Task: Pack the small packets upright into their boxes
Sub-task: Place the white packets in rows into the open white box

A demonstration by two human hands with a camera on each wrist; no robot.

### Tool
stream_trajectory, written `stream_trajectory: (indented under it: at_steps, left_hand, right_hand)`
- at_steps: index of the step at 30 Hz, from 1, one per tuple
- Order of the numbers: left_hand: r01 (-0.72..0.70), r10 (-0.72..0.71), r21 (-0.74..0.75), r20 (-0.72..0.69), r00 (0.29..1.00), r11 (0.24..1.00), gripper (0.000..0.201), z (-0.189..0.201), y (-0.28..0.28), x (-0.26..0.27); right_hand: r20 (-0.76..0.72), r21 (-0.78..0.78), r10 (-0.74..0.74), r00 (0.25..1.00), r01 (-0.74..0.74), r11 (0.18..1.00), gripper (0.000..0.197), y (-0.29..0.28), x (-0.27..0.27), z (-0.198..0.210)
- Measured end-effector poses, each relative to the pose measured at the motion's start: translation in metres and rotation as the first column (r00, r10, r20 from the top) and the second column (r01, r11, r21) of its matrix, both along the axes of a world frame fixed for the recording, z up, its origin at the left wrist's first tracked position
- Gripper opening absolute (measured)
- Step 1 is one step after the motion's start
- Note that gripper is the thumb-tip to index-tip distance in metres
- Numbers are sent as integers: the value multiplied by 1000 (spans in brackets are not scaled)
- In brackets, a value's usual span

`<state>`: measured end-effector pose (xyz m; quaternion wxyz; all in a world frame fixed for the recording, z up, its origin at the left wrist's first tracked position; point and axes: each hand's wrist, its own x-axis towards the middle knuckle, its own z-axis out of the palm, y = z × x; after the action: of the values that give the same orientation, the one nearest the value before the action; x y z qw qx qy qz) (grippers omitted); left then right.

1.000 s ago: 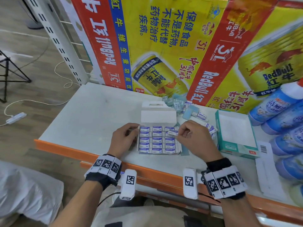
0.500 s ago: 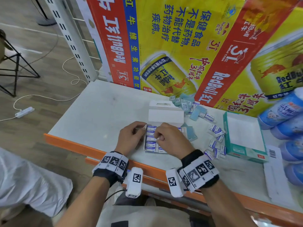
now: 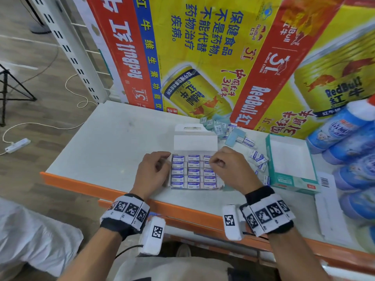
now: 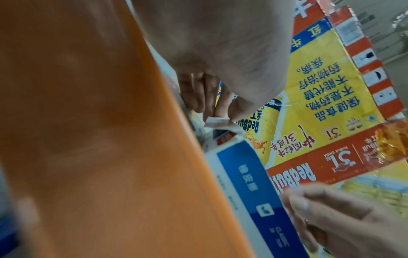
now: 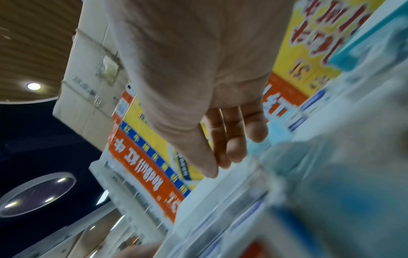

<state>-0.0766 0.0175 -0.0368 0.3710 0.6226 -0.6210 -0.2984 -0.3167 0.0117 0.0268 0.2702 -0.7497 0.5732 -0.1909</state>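
The left hand pinches the left wall of the open white cardboard box of small white-and-blue packets; at 3 o'clock, the right hand hovers loosely curled, grasping nothing visible.

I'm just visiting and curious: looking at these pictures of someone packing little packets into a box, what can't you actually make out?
- Head view: the right hand covers the far right corner of the white box, so whether its fingers pinch a packet is hidden.
- Head view: print on the packets in the box is too small to read.
- Right wrist view: motion blur smears the box and packets.
- Left wrist view: the orange shelf edge blocks half the picture.
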Motion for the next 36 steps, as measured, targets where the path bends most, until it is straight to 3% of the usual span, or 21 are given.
stream_trajectory:
  at_steps: [3,7,12,16,24,28,31,36]
  left_hand:
    - [32,-31,-13,85,996,999,31,0,3,6]
    - [49,-49,-1,134,990,999,36,-2,4,8]
    - [47,-48,13,133,990,999,37,-2,5,8]
    - [43,-46,31,106,993,999,35,-3,5,9]
    - [17,-20,29,94,995,999,39,0,6,7]
    - [6,-8,20,90,996,1000,28,-3,6,8]
    - [15,-16,13,114,993,1000,28,-5,6,9]
    - [61,-47,-67,189,981,996,25,-4,8,4]
  right_hand:
    - [-83,12,-100,992,102,995,9,5,-40,0]
    - [-151,165,-162,975,186,968,9,18,-74,-6]
    - [-235,180,-110,966,155,971,22,31,-77,-16]
    - [-294,134,-89,952,133,982,18,31,-67,-20]
    - [-66,96,-147,987,153,983,26,20,-66,-8]
    - [77,-38,-178,981,181,983,18,16,-54,4]
    - [145,-92,-106,984,120,989,16,17,-33,9]
    - [134,-49,17,991,-11,999,13,18,-2,1]
